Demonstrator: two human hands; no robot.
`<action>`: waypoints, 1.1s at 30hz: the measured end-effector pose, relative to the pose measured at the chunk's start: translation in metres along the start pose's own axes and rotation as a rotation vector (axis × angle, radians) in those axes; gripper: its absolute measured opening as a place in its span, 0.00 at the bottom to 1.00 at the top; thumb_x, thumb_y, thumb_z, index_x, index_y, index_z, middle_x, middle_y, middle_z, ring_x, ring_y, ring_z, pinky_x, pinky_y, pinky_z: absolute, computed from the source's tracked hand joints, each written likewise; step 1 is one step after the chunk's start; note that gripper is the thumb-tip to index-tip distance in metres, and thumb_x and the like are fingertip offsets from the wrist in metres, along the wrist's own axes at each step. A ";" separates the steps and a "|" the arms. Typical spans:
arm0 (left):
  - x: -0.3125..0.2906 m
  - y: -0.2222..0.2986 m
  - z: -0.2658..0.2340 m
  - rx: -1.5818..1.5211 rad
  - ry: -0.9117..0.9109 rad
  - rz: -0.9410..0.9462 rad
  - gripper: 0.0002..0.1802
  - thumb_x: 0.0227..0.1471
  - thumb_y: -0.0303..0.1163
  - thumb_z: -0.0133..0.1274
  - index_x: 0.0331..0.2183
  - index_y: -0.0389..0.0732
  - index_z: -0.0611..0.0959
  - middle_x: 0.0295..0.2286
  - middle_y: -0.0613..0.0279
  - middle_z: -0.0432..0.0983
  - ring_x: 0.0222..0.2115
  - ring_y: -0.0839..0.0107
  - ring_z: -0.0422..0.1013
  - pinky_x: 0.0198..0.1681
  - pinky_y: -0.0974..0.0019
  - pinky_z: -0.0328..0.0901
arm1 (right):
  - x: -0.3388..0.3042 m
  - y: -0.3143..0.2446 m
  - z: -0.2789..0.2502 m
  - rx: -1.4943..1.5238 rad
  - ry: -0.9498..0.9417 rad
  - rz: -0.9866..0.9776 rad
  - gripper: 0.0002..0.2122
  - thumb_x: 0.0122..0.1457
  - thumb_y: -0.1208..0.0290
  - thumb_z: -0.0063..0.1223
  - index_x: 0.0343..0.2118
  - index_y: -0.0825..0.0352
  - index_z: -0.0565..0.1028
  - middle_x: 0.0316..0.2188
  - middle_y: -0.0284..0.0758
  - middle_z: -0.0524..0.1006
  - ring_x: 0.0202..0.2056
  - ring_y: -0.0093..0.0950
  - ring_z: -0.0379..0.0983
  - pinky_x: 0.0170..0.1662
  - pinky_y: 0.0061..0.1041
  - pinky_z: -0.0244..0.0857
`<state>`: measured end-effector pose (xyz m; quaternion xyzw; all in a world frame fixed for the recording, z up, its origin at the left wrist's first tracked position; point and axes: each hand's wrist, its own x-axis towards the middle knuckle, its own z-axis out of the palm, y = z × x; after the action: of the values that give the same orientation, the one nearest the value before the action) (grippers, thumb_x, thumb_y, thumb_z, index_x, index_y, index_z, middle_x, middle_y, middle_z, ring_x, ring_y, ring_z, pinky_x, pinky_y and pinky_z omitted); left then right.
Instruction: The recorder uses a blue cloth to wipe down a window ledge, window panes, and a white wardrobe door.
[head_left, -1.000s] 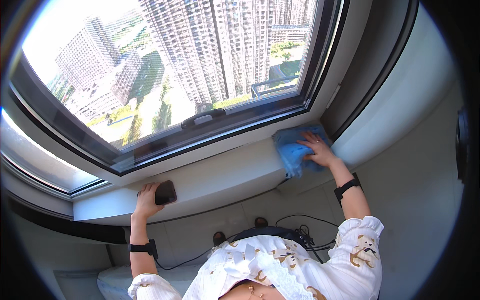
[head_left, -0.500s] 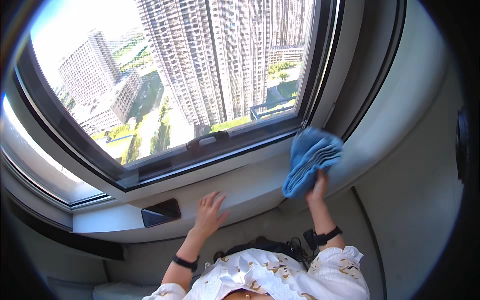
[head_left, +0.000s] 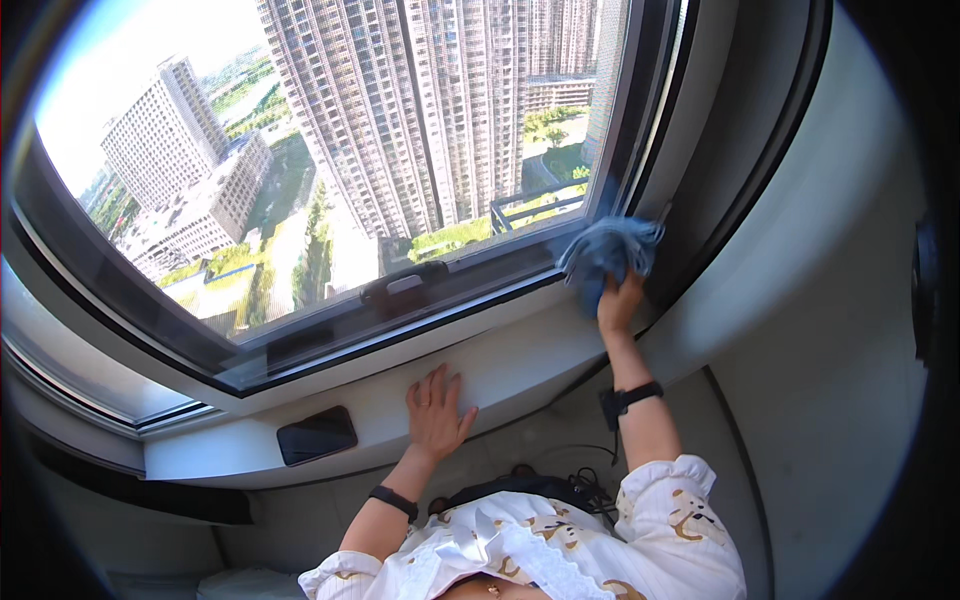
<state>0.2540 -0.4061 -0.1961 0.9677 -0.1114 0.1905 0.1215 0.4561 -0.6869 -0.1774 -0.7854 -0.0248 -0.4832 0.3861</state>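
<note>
My right hand (head_left: 621, 298) grips a folded blue cloth (head_left: 612, 246), which is blurred by motion. The cloth lies against the lower right corner of the dark window frame (head_left: 510, 267). Its lower folds cover part of my fingers. Flat on the white windowsill (head_left: 520, 365) rests my left hand (head_left: 436, 415), fingers stretched out and holding nothing. A dark phone (head_left: 317, 436) lies on the sill to the left of that hand.
A dark latch (head_left: 404, 284) sits on the window's lower rail. Tall buildings (head_left: 440, 110) show through the glass. To the right curves a pale wall (head_left: 800, 300). Black cables (head_left: 590, 490) hang near my body below the sill.
My right hand has carried the cloth up and slightly left, from over the sill's right end to the frame corner. My left hand has shifted right and come down flat on the sill.
</note>
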 end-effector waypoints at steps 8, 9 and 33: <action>-0.005 -0.004 0.003 0.110 -0.026 -0.001 0.30 0.42 0.48 0.49 0.45 0.40 0.70 0.51 0.50 0.56 0.52 0.55 0.50 0.53 0.50 0.44 | -0.025 0.009 -0.021 -0.077 -0.413 0.386 0.14 0.51 0.72 0.54 0.40 0.74 0.72 0.39 0.47 0.74 0.41 0.43 0.70 0.45 0.34 0.60; -0.003 -0.004 0.004 0.110 -0.022 0.008 0.30 0.42 0.48 0.49 0.45 0.40 0.70 0.51 0.50 0.56 0.52 0.55 0.50 0.53 0.50 0.44 | -0.029 0.007 -0.026 0.242 -0.346 0.595 0.14 0.53 0.72 0.53 0.40 0.73 0.72 0.39 0.43 0.74 0.41 0.37 0.70 0.46 0.32 0.60; 0.000 0.000 0.010 0.182 0.017 -0.079 0.30 0.41 0.46 0.50 0.45 0.40 0.69 0.51 0.49 0.57 0.53 0.55 0.50 0.53 0.50 0.43 | 0.089 -0.018 0.037 0.240 0.055 -0.281 0.16 0.46 0.68 0.59 0.37 0.68 0.74 0.40 0.44 0.72 0.45 0.40 0.66 0.51 0.36 0.54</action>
<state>0.2569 -0.4087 -0.2048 0.9768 -0.0544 0.2031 0.0414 0.5239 -0.6806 -0.1063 -0.7090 -0.1812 -0.5474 0.4060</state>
